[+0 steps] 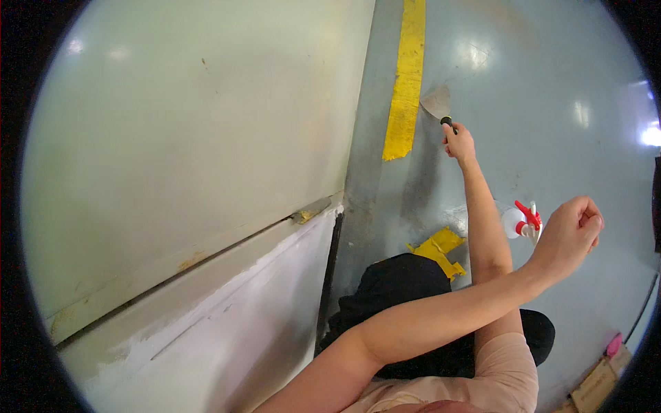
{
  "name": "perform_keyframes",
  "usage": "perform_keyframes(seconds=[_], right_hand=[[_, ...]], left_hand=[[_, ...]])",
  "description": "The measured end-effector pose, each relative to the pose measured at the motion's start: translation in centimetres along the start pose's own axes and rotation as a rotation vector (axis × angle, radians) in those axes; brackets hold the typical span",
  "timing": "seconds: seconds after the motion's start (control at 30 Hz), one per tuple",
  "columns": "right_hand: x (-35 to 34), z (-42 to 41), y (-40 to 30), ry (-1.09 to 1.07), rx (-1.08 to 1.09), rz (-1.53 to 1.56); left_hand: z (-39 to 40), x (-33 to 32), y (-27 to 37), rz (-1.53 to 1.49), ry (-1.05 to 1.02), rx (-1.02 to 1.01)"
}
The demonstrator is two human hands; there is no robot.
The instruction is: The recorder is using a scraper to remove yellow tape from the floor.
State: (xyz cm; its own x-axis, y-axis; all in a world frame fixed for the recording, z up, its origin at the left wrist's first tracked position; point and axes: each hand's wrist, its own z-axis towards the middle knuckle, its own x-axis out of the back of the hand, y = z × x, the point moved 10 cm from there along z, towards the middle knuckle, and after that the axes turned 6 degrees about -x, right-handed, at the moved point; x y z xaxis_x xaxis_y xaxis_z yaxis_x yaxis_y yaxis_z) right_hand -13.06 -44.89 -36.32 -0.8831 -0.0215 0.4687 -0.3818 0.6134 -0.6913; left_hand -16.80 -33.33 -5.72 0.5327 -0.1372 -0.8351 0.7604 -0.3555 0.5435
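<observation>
My right hand (458, 142) grips the black handle of a putty knife (438, 103), its wide metal blade angled up and left. One corner of the blade lies at the right edge of a yellow floor tape strip (405, 82); whether they touch I cannot tell. The strip's lower end is ragged. My left arm crosses over the right one, and my left hand (565, 237) hangs with curled fingers and nothing visible in it. Just left of that hand is a spray bottle (512, 223) with a red and white trigger head, partly hidden by my right forearm.
Torn yellow tape (439, 250) lies crumpled on the grey floor (557, 155) by my knee (403, 279). A pale wall panel (206, 129) rises at left, with a small scrap (311, 210) on its ledge. At lower right are a cardboard piece (594, 387) and a pink item (614, 345).
</observation>
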Motion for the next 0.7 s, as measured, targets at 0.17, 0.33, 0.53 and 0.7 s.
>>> perform_keyframes(seconds=[0.17, 0.33, 0.53, 0.7], right_hand=[[0.6, -1.6, 4.7, -0.137, -0.080, 0.102], [-5.5, -6.8, 6.2, -0.388, -0.211, 0.234], [-8.8, -3.6, 2.3, -0.383, -0.146, 0.285], [-11.1, -3.8, 2.9, -0.370, -0.234, 0.444]], left_hand=[[0.6, 0.2, -0.8, 0.030, -0.025, 0.033], [0.6, 1.3, -0.2, 0.040, 0.005, 0.024], [0.7, 0.7, -2.1, 0.012, 0.006, 0.053], [0.9, 0.5, -2.0, -0.006, 0.010, 0.042]])
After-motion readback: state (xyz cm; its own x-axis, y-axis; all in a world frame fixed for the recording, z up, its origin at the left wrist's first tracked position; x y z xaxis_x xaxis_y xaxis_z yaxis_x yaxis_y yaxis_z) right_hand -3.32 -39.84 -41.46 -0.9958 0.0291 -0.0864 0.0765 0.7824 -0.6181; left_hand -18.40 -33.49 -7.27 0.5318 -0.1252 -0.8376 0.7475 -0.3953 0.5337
